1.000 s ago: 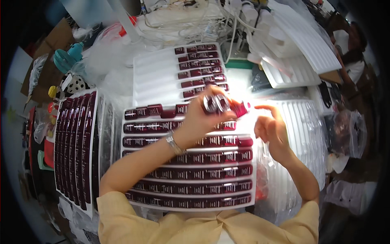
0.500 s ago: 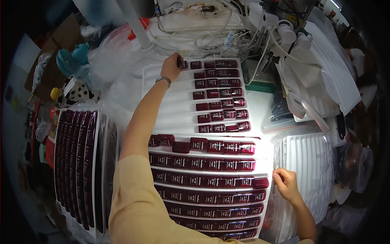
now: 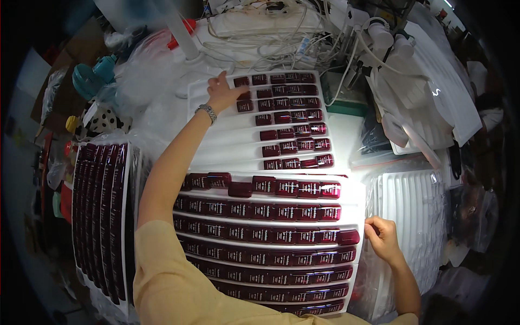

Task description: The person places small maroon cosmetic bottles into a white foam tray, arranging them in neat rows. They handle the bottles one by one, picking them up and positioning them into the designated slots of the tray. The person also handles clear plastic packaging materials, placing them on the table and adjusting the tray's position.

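Observation:
My left hand (image 3: 221,95) reaches over the far white tray (image 3: 208,132), its fingers spread. A fingertip is at a small dark red bottle (image 3: 244,95) in the second row; part of that bottle is covered. Another bottle (image 3: 241,81) lies just above it and a third bottle (image 3: 245,106) just below, each at the left end of its row. My right hand (image 3: 382,238) is closed beside the right edge of the near white tray (image 3: 352,271), thumb and forefinger together; what they grip, if anything, is hidden. Rows of dark red bottles (image 3: 260,234) lie in the near tray.
A filled tray (image 3: 103,216) of dark red bottles stands at the left under clear plastic. Stacked white trays (image 3: 411,216) are at the right. Behind are a white lamp post (image 3: 183,35), tangled cables (image 3: 271,46), a green box (image 3: 346,100) and a teal fan (image 3: 92,76).
My left hand has let go of a bottle and moved slightly left and nearer. More bottles now lie at the left ends of the far tray's top rows. My right hand has barely moved.

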### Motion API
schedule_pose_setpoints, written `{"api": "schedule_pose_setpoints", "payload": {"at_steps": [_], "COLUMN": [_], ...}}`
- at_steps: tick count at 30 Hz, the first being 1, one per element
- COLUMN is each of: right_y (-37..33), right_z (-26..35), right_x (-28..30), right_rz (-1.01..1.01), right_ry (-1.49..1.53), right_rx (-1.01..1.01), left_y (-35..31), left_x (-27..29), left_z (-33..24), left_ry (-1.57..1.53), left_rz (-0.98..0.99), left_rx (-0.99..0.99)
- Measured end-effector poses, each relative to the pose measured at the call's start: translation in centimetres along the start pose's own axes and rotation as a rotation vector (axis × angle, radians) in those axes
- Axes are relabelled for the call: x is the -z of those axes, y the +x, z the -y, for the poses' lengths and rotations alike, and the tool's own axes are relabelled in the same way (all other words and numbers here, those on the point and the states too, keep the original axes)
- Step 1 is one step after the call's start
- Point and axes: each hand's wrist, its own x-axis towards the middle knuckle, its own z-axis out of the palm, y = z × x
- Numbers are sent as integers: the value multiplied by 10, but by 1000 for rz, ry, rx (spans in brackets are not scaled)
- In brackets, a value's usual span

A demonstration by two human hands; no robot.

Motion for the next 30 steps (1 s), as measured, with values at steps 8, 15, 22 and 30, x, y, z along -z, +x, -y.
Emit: {"api": "schedule_pose_setpoints", "payload": {"at_steps": [8,15,22,30], "right_y": [-7,-47,-41,-89], "right_z": [5,11,20,-70], "right_x": [6,105,84,146], "right_rz": [-45,-493,-267,-600], "right_ry": [191,242,394,-796], "right_rx": [-97,-12,175,-242], "left_y": [13,-5,-104,-341], "left_x": [-26,19,15,-27], "left_z": [-31,-22,-90,-155], "left_ry": [-321,-465,-52,239], "left_rz": [372,488,0,88], "left_rx": [202,23,-621,-1177]}}
